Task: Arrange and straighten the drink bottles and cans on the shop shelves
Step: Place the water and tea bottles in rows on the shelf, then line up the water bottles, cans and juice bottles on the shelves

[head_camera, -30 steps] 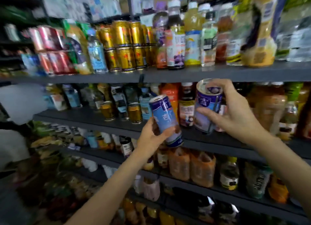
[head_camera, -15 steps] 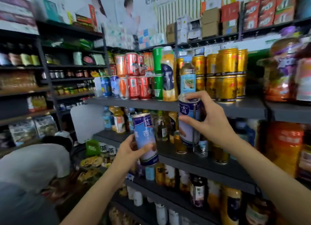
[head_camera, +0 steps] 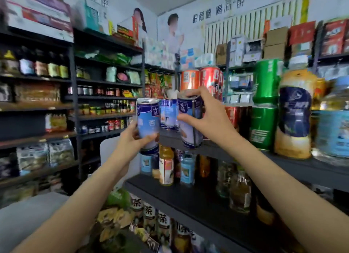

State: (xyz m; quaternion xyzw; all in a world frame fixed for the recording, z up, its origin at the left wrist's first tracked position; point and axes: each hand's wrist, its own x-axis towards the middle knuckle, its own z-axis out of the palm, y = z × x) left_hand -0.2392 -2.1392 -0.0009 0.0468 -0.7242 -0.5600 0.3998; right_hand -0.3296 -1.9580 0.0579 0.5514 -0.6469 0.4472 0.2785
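My left hand (head_camera: 132, 137) grips a blue-and-white drink can (head_camera: 148, 120) near its base, held upright just off the left end of the upper dark shelf (head_camera: 283, 162). My right hand (head_camera: 209, 116) holds a second matching can (head_camera: 189, 124) from the top and side, its base at the shelf's front edge. Behind them stand more blue-and-white cans (head_camera: 168, 113). To the right are red cans (head_camera: 211, 79), an orange can (head_camera: 189, 79), green cans (head_camera: 264, 109) and a tall yellow bottle with a blue label (head_camera: 294, 116).
The shelf below (head_camera: 188, 192) carries bottles, among them a yellow juice bottle (head_camera: 166, 165). Tea cans (head_camera: 149, 218) stand lower down. Racks of jars and packets (head_camera: 56, 101) fill the left side. Boxes (head_camera: 275, 43) sit on top at the right.
Both hands have lifted their cans from the middle shelf level up to the left end of the upper shelf. The view has swung left and upward.
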